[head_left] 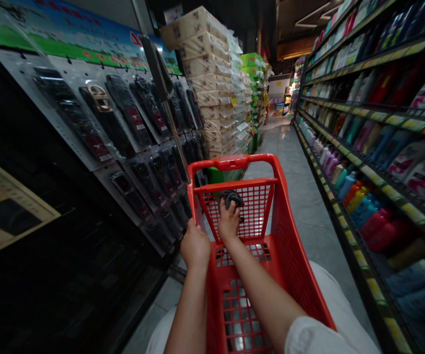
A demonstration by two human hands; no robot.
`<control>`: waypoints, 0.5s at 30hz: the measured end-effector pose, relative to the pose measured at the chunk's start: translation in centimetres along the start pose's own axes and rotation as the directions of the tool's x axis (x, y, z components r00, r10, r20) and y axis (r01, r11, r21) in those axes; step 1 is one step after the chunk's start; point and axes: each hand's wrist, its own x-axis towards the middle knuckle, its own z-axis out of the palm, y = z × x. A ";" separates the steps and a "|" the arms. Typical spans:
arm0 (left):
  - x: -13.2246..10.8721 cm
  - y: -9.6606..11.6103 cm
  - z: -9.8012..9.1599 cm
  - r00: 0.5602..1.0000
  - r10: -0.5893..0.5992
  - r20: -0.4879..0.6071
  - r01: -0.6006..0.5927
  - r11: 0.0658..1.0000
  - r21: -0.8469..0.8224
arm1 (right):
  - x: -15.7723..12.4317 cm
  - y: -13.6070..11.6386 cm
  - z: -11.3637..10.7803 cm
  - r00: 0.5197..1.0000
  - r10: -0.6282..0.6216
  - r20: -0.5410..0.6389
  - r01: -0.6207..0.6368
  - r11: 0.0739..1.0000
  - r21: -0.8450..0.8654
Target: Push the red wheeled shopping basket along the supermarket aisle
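A red plastic shopping cart (297, 275) with grid panels stands right in front of me. My left hand (196, 246) is closed around its left rim near the far corner. Reaching inside, my right hand (229, 221) presses a crumpled dark grey cloth (231, 197) against the upright grid panel (258, 211) at the far end, its fingers bent over the cloth. Below my forearms shows the cart's latticed floor (239, 314). A thin metal pole (173, 128) with a dark fitting slants down to the cart's left side.
Packaged belts (124, 113) hang on a display board close on the left. Behind it rise stacked wrapped cartons (212, 83) and green boxes (252, 73). Long shelves of bottles (370, 196) line the right. A grey tiled aisle (282, 147) runs ahead between them.
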 end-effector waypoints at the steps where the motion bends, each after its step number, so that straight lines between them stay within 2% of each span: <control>1: 0.0 0.0 0.0 1.000 0.000 0.001 0.000 1.000 -0.001 | -0.2 0.5 0.1 0.998 -0.046 0.032 0.047 0.998 -0.036; 5: 0.0 -0.1 -0.1 1.000 0.005 0.003 -0.005 1.000 -0.006 | -1.0 2.9 0.4 0.971 -0.195 0.140 0.210 0.972 -0.104; 8: 0.0 0.0 -0.1 1.000 0.004 0.001 -0.004 1.000 -0.009 | -1.7 5.2 0.7 0.963 -0.217 0.162 0.235 0.967 -0.099; 10: 0.1 0.0 -0.1 1.000 0.001 0.002 -0.001 1.000 -0.012 | -2.7 7.0 1.0 0.982 -0.132 0.138 0.146 0.985 -0.090; 12: 0.1 0.1 -0.2 1.000 0.001 0.006 -0.001 1.000 -0.014 | -4.2 8.9 1.7 0.996 0.027 0.082 -0.021 0.998 -0.062; 14: 0.1 0.2 -0.3 1.000 0.004 0.011 -0.004 1.000 -0.017 | -5.9 10.7 2.7 0.970 0.242 0.009 -0.242 0.970 0.011; 15: 0.1 0.2 -0.3 1.000 0.007 0.011 -0.006 1.000 -0.019 | -6.6 11.3 3.3 0.929 0.370 -0.027 -0.368 0.928 0.063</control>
